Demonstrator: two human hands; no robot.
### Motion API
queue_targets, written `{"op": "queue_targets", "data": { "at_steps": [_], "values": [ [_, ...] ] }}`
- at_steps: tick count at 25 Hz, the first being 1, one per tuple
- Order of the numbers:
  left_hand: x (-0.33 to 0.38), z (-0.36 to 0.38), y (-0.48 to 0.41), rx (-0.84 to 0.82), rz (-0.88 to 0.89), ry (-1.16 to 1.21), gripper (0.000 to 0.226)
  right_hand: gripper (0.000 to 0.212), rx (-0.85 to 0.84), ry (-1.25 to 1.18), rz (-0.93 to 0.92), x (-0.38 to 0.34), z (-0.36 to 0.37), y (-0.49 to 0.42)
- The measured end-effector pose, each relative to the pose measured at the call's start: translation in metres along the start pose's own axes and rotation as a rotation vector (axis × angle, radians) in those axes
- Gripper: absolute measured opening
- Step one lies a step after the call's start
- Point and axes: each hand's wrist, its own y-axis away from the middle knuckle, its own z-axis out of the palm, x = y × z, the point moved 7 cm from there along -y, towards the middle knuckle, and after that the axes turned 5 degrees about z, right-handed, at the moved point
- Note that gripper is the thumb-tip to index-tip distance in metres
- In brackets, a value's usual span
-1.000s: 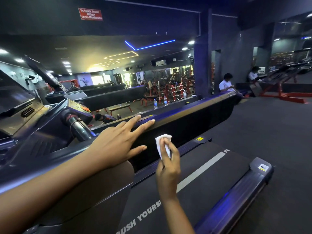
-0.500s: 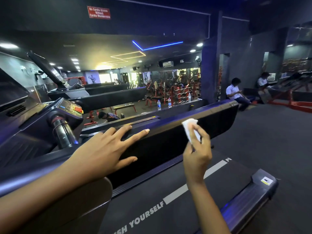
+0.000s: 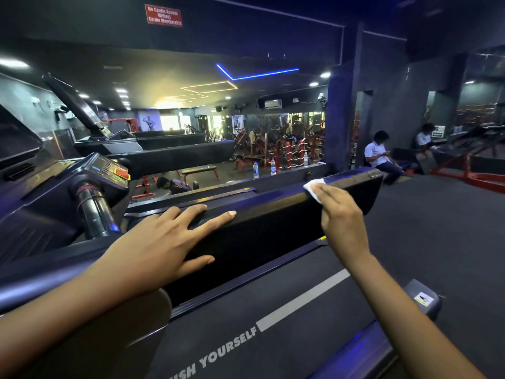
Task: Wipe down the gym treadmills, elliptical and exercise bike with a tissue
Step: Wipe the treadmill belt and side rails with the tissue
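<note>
Standing far left: one control console (image 3: 109, 170) with an orange and a green button, set above one chrome post (image 3: 93, 212).
Left hand: the left hand (image 3: 161, 250) lies flat on the top edge of the treadmill side rail (image 3: 259, 231). Its fingers are straight and spread, the thumb rests on the rail's inner face, and it holds nothing.
Sign: one red sign (image 3: 164, 15) with white lettering hangs high on the dark wall.
Low figure: one crouched person (image 3: 169, 184) shows past the rail, beside a red-framed bench.
Other machines: two long dark machines (image 3: 177, 158) lie side by side beyond the console. Which kind they are I cannot tell.
Containers: three water bottles (image 3: 273, 166) of clear plastic stand upright and apart from one another on the ledge behind the rail. They are too small to show how full they are.
Belt: the treadmill belt (image 3: 287, 324) runs below the rail, with one white stripe and the letters "USH YOURSELF".
Tissue: one white tissue (image 3: 314, 187) sits on the rail's top edge near its far end, partly under the fingers.
Right hand: the right hand (image 3: 341, 222) has its fingers curled together over the tissue, pinning it to the rail. The thumb is hidden.
People: two seated people (image 3: 378, 157) in white shirts are at the right, well apart from the treadmill.
</note>
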Motion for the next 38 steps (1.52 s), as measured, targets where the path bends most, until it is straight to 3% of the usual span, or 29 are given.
{"op": "queue_targets", "data": {
  "at_steps": [2, 6, 8, 13, 16, 18, 21, 24, 28, 34, 36, 38],
  "values": [
    [0.001, -0.001, 0.0, 0.002, 0.004, 0.003, 0.069, 0.04, -0.017, -0.029, 0.016, -0.006, -0.005, -0.011],
    [-0.001, 0.0, -0.001, -0.012, 0.011, 0.02, 0.07, 0.043, -0.184, -0.156, -0.312, -0.086, 0.005, 0.002],
    [-0.001, 0.002, -0.003, -0.012, 0.019, 0.028, 0.071, 0.045, -0.276, -0.146, -0.361, -0.086, 0.012, 0.0],
    [0.003, 0.006, -0.017, -0.014, 0.013, 0.059, 0.073, 0.049, -0.4, -0.003, -0.161, -0.017, 0.023, -0.026],
    [0.009, 0.016, -0.031, -0.111, 0.004, 0.157, 0.074, 0.052, -0.467, 0.105, -0.004, 0.027, 0.026, -0.046],
    [0.012, 0.02, -0.035, -0.136, 0.005, 0.237, 0.072, 0.05, -0.373, 0.07, 0.062, 0.023, 0.017, -0.051],
    [0.011, 0.015, -0.037, -0.01, 0.016, 0.145, 0.072, 0.047, -0.162, -0.125, -0.117, -0.046, 0.01, -0.009],
    [0.012, 0.019, -0.036, -0.036, 0.021, 0.169, 0.07, 0.043, -0.071, -0.19, -0.202, -0.07, 0.011, 0.029],
    [0.012, 0.015, -0.037, -0.034, 0.015, 0.132, 0.07, 0.042, 0.087, -0.118, -0.012, -0.014, 0.016, 0.024],
    [0.012, 0.014, -0.037, -0.066, 0.004, 0.124, 0.069, 0.042, 0.194, -0.093, 0.269, 0.043, 0.008, 0.016],
    [0.012, 0.015, -0.036, -0.072, 0.002, 0.13, 0.07, 0.04, 0.262, -0.172, 0.312, 0.021, 0.004, 0.031],
    [0.012, 0.014, -0.036, -0.079, -0.006, 0.116, 0.071, 0.036, 0.277, -0.261, 0.218, -0.033, 0.01, 0.063]
  ]
}}
